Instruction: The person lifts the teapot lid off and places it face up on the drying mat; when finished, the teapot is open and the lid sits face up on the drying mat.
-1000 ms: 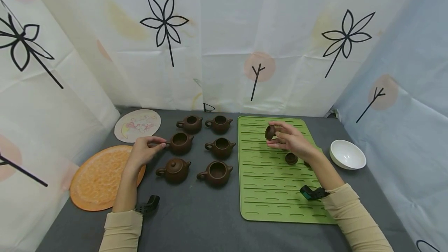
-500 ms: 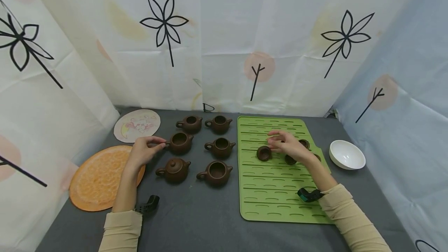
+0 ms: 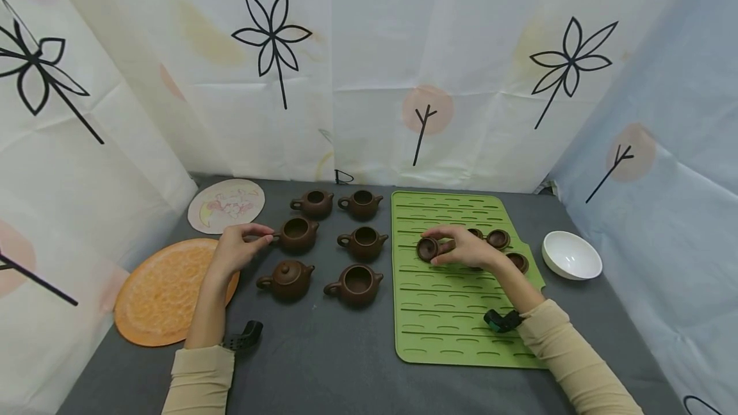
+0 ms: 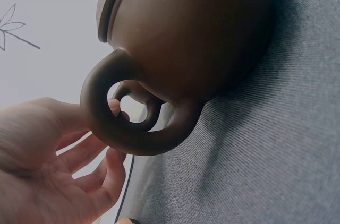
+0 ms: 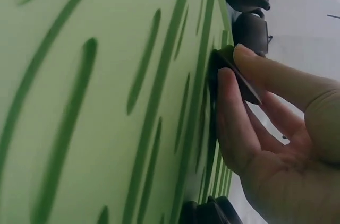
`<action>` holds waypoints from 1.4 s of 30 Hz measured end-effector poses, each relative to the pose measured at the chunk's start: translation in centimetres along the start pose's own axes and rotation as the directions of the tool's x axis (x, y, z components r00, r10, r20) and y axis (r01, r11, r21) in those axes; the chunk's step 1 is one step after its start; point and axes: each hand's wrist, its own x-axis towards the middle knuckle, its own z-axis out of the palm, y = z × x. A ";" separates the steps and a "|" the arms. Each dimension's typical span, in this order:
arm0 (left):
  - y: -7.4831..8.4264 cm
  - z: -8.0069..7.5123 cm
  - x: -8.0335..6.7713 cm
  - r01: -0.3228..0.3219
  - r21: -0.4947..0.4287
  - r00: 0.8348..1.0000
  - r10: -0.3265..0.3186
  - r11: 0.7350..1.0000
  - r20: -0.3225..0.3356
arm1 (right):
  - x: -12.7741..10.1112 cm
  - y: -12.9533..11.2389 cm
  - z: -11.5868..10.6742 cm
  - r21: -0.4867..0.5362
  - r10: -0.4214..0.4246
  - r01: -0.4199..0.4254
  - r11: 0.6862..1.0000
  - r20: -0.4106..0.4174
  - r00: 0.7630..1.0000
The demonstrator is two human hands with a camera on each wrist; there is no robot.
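Since the earlier frames, the right hand [image 3: 464,252] has come down from above the green mat [image 3: 450,319] and now sits low on it, with the small brown lid [image 3: 428,248] carried leftward toward the mat's left edge. Fingers and thumb of that hand are curled round the lid, pinching it; the right wrist view shows the fingertips [image 5: 241,57] pressed on its dark rim at the mat surface. Three more lids [image 3: 498,238] lie on the mat just behind and to the right of the hand.

Left hand [image 3: 236,250] unchanged: thumb and forefinger pinch the handle of the middle-left teapot [image 3: 296,234], which stands open-topped on the grey tabletop [image 3: 323,364]. Six teapots stand in two columns; only the front-left teapot [image 3: 288,279] bears a lid. An orange round mat [image 3: 164,296] and a printed round coaster [image 3: 227,205] lie to the left, a white bowl [image 3: 572,255] to the right of the green mat.
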 end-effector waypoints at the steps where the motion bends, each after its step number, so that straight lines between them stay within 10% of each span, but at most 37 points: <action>1: 0.0 0.0 0.0 -0.001 -0.001 1.000 0.001 1.000 0.001 | 0.0 0.0 0.1 0.001 0.010 -0.010 1.000 -0.001 1.000; 19: 0.4 -0.1 0.0 0.001 0.014 1.000 -0.001 1.000 -0.006 | -1.0 0.4 -1.6 0.005 0.163 -0.165 0.986 -0.184 0.969; 42: 1.2 -1.3 -1.1 -0.023 0.041 0.999 0.022 0.999 0.024 | -1.6 -1.5 -2.8 0.126 0.153 -0.129 0.984 -0.208 0.966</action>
